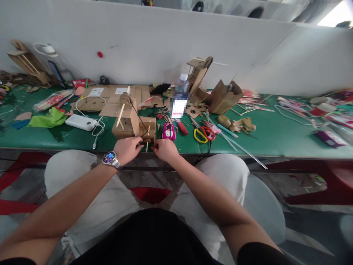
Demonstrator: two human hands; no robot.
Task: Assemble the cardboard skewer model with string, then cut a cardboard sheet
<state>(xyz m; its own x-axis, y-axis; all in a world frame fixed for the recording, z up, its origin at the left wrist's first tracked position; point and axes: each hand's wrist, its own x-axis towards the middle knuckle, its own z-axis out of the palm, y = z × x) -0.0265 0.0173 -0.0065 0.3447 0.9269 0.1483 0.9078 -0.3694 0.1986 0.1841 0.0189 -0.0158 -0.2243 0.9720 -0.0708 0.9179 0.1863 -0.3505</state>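
Note:
In front of me on the table stands a cardboard model [125,129], an open box with an upright arm and sticks through it. A thin wooden stick [149,129] runs through the box's near side, beside a small brown piece at the edge. My left hand [127,150], wearing a watch, is to the left of the stick with fingers curled together. From the right, my right hand [167,149] meets the same spot, its thumb and fingers pinched. Whatever either hand grips is too small to make out. A dark cord [142,123] slants down from the arm into the box.
Right of the model lie a pink packet [168,131], a red-handled tool [182,127] and scissors [200,135]. A phone [178,108] leans against a bottle [182,85]. A white power bank [79,122] with a cable sits left. Cardboard pieces [91,97] and a paper bag [224,97] stand farther back.

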